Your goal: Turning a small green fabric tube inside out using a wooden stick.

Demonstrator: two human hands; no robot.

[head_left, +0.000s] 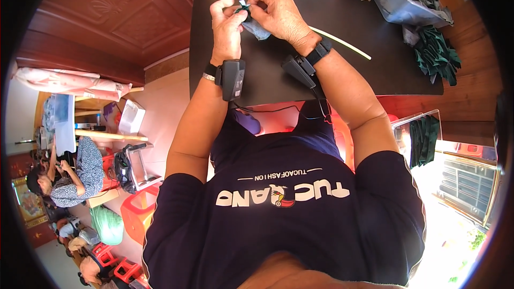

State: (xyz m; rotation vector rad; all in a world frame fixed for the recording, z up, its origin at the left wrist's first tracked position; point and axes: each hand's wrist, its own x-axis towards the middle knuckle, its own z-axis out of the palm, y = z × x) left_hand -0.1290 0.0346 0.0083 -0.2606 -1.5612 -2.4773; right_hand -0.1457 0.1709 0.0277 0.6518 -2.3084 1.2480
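Dark worktop [348, 10] beneath; left hand [227, 31] and right hand [278, 16] pinch a green-and-grey piece [255, 29] between them, seemingly adjusting it; next wants steady fingertips.

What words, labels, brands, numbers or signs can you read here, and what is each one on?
Dark T-shirt: two lines of white lettering, upside down, with a small cartoon figure; legible, but I won't copy printed words.
Black box strapped at the left wrist: tiny pale marks, too small to read.
Gold-framed picture at far left: too small to tell whether it bears writing.
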